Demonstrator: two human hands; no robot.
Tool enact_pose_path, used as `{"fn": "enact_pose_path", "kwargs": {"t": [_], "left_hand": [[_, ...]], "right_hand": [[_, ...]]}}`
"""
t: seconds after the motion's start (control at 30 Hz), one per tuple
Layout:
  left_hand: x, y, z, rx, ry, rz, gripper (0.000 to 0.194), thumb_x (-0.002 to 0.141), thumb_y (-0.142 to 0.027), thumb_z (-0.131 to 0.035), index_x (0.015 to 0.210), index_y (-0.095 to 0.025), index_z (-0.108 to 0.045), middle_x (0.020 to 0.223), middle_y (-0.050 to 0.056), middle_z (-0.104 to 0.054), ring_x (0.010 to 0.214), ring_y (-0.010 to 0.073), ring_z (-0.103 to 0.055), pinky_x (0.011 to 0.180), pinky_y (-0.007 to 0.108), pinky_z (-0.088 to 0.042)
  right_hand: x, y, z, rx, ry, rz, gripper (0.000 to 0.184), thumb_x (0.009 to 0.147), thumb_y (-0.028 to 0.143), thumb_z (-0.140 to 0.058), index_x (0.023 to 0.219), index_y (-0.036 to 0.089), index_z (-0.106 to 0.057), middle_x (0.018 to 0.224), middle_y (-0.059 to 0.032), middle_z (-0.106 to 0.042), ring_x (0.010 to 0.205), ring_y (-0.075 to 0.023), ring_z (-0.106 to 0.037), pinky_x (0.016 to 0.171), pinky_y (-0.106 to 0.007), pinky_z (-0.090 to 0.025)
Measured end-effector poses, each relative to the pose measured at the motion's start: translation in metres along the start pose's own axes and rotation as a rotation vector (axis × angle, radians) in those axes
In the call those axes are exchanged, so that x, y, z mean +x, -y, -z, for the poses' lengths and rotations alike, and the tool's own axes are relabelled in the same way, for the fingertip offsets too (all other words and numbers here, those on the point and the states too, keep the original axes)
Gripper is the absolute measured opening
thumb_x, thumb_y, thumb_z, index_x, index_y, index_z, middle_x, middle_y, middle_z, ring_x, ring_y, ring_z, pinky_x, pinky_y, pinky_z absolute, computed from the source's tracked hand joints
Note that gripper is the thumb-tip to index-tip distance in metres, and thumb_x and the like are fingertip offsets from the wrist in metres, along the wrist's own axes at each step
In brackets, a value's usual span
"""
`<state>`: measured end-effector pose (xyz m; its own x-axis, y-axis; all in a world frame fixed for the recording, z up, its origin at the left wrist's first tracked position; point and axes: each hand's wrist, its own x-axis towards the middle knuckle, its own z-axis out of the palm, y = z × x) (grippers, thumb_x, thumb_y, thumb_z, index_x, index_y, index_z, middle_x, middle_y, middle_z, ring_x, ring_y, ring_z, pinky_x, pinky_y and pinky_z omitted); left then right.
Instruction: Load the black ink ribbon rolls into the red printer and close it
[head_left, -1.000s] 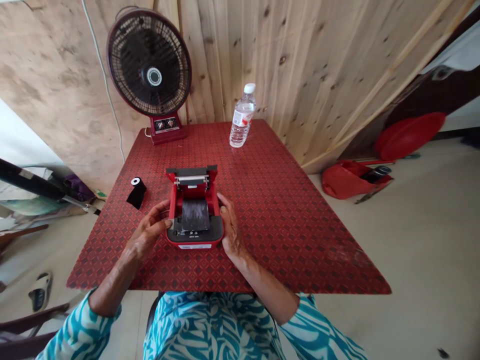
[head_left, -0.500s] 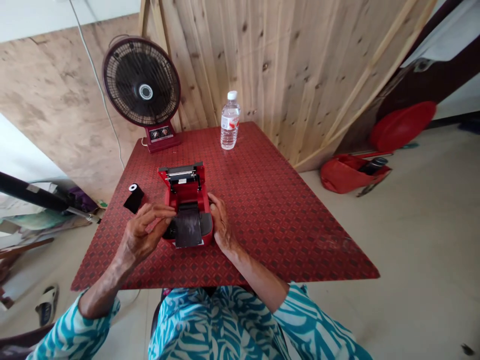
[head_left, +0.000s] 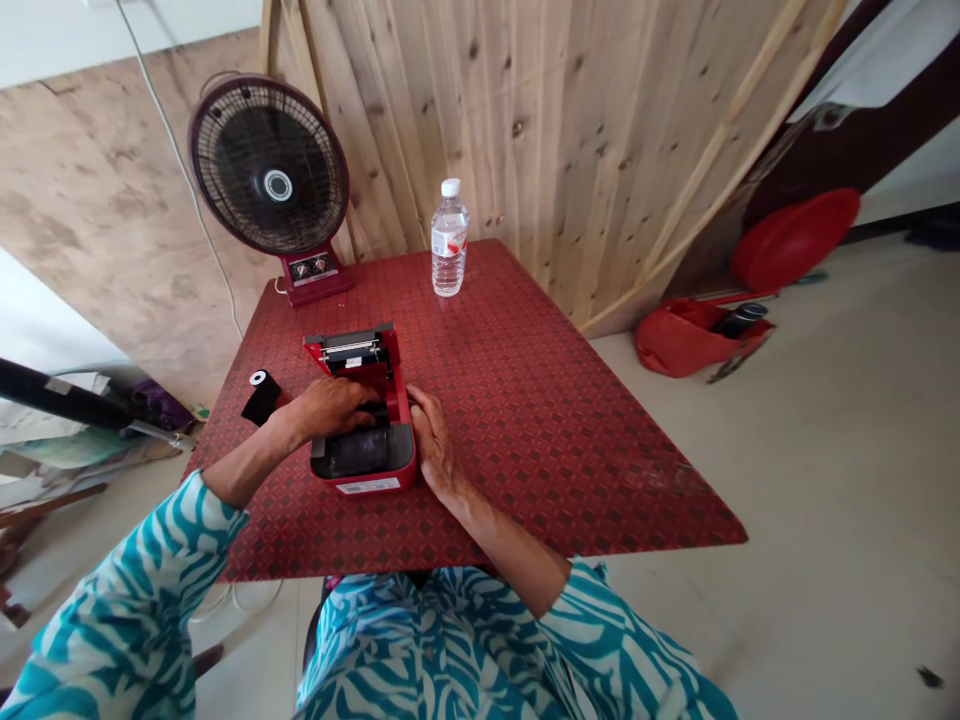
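Note:
A small red and black printer (head_left: 375,484) sits on the table with its lid (head_left: 352,350) tipped up and back. My left hand (head_left: 330,408) reaches into its open compartment from the left, fingers curled down at a black roll (head_left: 381,413); the fingertips are partly hidden. From that roll a black strip (head_left: 360,452) lies over the front panel. My right hand (head_left: 435,445) grips the printer's right side, its fingers along the red wall. Left of the printer, beside my left wrist, a second black roll (head_left: 260,398) with a white core rests on the table.
On the red patterned table (head_left: 540,430), a fan (head_left: 277,185) stands at the back left and a clear water bottle (head_left: 448,245) at the back middle. Behind them rises a wooden wall (head_left: 450,90). A red bag (head_left: 675,345) lies on the floor to the right.
My left hand has moved from the printer's left edge into its compartment. The black strip first extended further over the front, then drew back. My right hand stays at the right side.

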<state>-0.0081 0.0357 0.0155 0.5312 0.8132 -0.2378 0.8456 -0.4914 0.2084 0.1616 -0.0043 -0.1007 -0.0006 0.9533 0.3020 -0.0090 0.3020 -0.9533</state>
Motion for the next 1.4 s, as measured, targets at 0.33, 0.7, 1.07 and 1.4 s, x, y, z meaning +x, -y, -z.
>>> {"fn": "enact_pose_path", "kwargs": {"t": [0.33, 0.7, 1.07, 1.4], "left_hand": [[-0.053, 0.007, 0.023, -0.217, -0.359, -0.013, 0.031, 0.084, -0.040, -0.064, 0.110, -0.023, -0.067, 0.103, 0.004, -0.073, 0.090, 0.0219, -0.068, 0.083, 0.033, -0.051], [-0.111, 0.089, 0.019, -0.889, -0.981, 0.506, 0.046, 0.063, -0.028, -0.075, 0.106, -0.019, -0.061, 0.082, 0.000, -0.072, 0.067, 0.0138, -0.065, 0.059, 0.023, -0.053], [-0.037, 0.124, -0.018, -0.079, -0.563, 0.467, 0.037, 0.073, -0.030, -0.059, 0.108, -0.021, -0.066, 0.109, 0.007, -0.073, 0.099, 0.0265, -0.067, 0.101, 0.042, -0.042], [-0.042, 0.135, -0.025, -0.143, -0.569, 0.438, 0.038, 0.076, -0.040, -0.062, 0.110, -0.022, -0.065, 0.111, 0.008, -0.072, 0.101, 0.0275, -0.067, 0.104, 0.045, -0.041]], "right_hand": [[0.000, 0.002, 0.004, -0.004, 0.023, -0.022, 0.048, 0.096, 0.053, -0.035, 0.128, 0.024, -0.056, 0.129, -0.0090, -0.059, 0.125, -0.0220, -0.052, 0.111, -0.043, -0.038], [0.000, 0.000, 0.005, 0.005, 0.024, -0.075, 0.047, 0.096, 0.052, -0.038, 0.128, 0.023, -0.055, 0.132, -0.0097, -0.058, 0.126, -0.0238, -0.051, 0.111, -0.045, -0.037], [0.000, 0.000, 0.006, -0.007, 0.048, -0.092, 0.044, 0.096, 0.047, -0.038, 0.128, 0.023, -0.055, 0.132, -0.0096, -0.057, 0.126, -0.0234, -0.051, 0.112, -0.045, -0.037], [0.001, 0.000, 0.005, 0.004, 0.040, -0.085, 0.043, 0.095, 0.046, -0.039, 0.127, 0.023, -0.055, 0.130, -0.0095, -0.059, 0.125, -0.0233, -0.052, 0.111, -0.045, -0.038]]}}
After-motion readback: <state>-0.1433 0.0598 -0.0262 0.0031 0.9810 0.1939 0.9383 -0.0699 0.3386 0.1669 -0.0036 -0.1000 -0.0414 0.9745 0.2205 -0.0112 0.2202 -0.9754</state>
